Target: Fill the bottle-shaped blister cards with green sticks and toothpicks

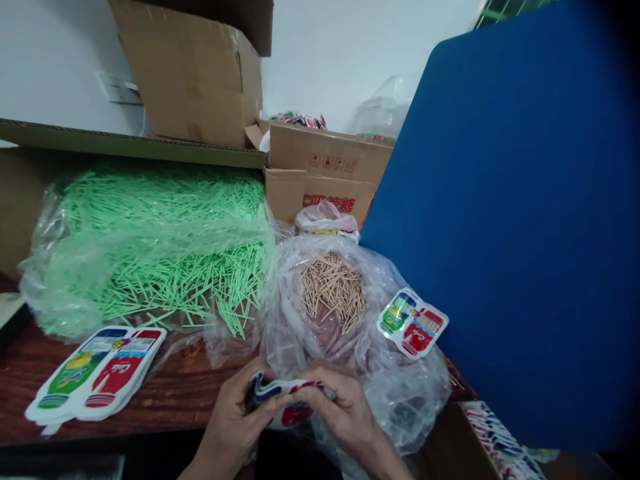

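Fingers of left hand (pixel 233 415) and right hand (pixel 345 403) pinch a bent red-white-and-blue plastic pouch (pixel 294 416). A brown wood-grained tabletop (pixel 185 393) lies before a flat white wall (pixel 340 53).

A workshop (cartons (pixel 190 80), bulk green sticks (pixel 220 277)).

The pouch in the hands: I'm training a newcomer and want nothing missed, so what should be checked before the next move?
1. Pouch held from both sides: ok, gripped by the left hand and right hand.
2. Pouch flat: not ok, it is bent between the hands.
3. Pouch mouth open: cannot tell, the hands hide part of it.
4. Brown sticks exposed: ok, they lie uncovered in the clear plastic bag.
5. Green straws aligned: not ok, many cross at angles.
6. Pouch stack on the table: ok, printed side up.
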`<state>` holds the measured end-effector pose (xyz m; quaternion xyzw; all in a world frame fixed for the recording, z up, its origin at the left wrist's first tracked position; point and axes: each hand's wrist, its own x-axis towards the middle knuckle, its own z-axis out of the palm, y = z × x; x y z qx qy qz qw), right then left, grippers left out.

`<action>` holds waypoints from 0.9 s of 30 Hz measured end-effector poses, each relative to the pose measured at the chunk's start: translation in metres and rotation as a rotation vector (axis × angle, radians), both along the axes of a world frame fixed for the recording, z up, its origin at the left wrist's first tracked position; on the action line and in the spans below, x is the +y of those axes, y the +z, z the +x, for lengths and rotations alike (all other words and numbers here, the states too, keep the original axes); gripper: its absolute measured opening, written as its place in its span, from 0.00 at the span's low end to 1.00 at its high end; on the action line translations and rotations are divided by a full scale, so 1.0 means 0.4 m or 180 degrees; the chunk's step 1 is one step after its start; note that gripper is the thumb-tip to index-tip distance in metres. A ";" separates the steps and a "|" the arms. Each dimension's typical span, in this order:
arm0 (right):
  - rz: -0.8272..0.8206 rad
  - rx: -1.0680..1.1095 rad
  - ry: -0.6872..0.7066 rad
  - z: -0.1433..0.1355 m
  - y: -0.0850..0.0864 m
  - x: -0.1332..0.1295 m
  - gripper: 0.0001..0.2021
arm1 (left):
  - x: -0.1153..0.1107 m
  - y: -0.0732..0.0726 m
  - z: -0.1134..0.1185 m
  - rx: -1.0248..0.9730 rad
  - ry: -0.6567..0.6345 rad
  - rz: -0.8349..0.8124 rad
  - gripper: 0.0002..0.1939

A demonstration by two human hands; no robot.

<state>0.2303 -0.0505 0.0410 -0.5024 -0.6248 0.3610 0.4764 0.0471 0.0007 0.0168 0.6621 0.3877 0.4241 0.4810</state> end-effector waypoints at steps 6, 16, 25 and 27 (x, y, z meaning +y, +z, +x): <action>-0.0040 0.0001 -0.1935 0.249 0.033 -0.013 0.09 | 0.031 -0.001 -0.036 -0.0231 0.0298 -0.0664 0.11; 0.0032 0.0356 -0.3051 0.578 -0.052 0.021 0.15 | 0.081 -0.033 -0.178 -0.0069 0.0873 -0.0837 0.16; -0.0080 0.0504 -0.2981 0.589 -0.073 0.022 0.15 | 0.105 -0.067 -0.284 -0.0004 0.1241 -0.0803 0.16; -0.0114 0.0168 -0.3096 0.586 -0.086 0.023 0.15 | 0.102 -0.063 -0.297 -0.0024 0.1390 -0.0814 0.16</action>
